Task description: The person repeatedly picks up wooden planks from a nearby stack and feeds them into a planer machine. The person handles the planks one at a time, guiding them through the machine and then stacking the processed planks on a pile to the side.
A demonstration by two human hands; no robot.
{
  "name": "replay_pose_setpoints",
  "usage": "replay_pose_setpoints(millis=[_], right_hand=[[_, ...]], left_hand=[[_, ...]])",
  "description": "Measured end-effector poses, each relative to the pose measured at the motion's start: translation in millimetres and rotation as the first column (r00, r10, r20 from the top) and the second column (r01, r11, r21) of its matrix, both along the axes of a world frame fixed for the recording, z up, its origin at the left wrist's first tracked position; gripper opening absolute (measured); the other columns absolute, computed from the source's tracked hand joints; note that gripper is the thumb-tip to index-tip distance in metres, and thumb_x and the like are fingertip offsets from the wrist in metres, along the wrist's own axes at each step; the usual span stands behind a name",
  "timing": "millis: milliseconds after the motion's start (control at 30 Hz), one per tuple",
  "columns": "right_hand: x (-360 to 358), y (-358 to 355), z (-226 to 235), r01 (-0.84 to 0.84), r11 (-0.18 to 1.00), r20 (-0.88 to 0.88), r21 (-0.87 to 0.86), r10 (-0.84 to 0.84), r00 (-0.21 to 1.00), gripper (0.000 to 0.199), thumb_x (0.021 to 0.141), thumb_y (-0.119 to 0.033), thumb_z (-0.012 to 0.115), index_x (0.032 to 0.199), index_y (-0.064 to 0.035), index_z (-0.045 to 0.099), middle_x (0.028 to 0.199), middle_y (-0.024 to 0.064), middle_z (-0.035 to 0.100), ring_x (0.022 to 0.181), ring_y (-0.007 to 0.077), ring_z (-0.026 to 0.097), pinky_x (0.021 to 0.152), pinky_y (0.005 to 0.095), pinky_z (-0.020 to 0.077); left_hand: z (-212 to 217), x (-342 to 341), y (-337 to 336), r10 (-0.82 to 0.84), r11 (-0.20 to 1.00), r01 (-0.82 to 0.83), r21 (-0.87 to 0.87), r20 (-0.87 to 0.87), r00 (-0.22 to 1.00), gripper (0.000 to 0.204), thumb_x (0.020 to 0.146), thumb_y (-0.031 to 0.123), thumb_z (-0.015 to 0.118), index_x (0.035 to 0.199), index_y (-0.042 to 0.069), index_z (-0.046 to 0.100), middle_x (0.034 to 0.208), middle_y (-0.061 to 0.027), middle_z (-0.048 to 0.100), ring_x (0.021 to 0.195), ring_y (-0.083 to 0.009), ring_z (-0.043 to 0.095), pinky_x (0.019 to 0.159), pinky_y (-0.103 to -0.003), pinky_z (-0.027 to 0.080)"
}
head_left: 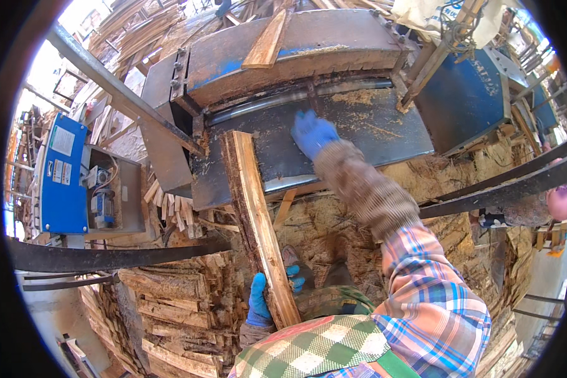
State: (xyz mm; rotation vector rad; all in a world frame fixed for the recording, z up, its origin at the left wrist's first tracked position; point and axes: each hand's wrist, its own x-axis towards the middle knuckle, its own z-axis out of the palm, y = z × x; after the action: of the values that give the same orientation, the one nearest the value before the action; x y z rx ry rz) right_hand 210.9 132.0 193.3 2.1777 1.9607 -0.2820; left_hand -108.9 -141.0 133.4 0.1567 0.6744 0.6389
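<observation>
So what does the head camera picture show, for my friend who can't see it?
A person's left hand in a blue glove grips a long bark-edged wood slab leaning onto a dark metal machine table. Their gloved right hand reaches onto that sawdust-covered table. Stacked split wood lies lower left, beside a blue control box.

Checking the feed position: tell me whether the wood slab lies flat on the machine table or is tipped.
Tipped: the wood slab has its far end on the machine table, its near end gripped lower in the left hand.

Probably a sawmill yard — stacked split wood, sawdust-strewn steel machine bed, blue control box — outdoors
</observation>
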Motion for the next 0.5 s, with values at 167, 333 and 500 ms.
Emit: replay_pose_setpoints(millis=[167,333,500], right_hand=[[77,-178,12,0.177,0.984,0.015,0.005,-0.177,0.984,0.012,0.094,-0.016,0.066,0.102,-0.0083,0.07,0.117,0.0119,0.065,0.101,0.0267,0.069,0.071,0.0344,0.0618],[118,-202,-21,0.117,0.871,-0.048,0.478,-0.107,0.993,0.023,0.096,-0.028,0.065,0.093,-0.005,0.065,0.101,0.0127,0.065,0.081,0.0289,0.068,0.067,0.0396,0.0578],[75,-37,-15,0.292,0.671,-0.262,0.682,-0.148,0.954,0.04,0.098,-0.041,0.061,0.119,-0.0078,0.068,0.131,0.0137,0.062,0.12,0.0323,0.059,0.1,0.0455,0.0496]], left_hand=[[2,14,18,-0.042,0.998,0.04,0.04,0.049,0.998,0.096,0.093,0.068,0.06,0.16,0.007,0.03,0.149,-0.0254,0.05,0.126,-0.0449,0.058,0.107,-0.058,0.052],[8,39,26,-0.05,0.998,0.046,0.048,0.073,0.996,0.095,0.093,0.069,0.059,0.16,0.007,0.031,0.148,-0.0263,0.051,0.124,-0.0451,0.06,0.107,-0.057,0.052],[4,35,22,-0.076,0.996,0.072,0.054,0.079,0.994,0.091,0.096,0.063,0.061,0.16,0.007,0.03,0.152,-0.0252,0.047,0.133,-0.0441,0.054,0.112,-0.057,0.047]])
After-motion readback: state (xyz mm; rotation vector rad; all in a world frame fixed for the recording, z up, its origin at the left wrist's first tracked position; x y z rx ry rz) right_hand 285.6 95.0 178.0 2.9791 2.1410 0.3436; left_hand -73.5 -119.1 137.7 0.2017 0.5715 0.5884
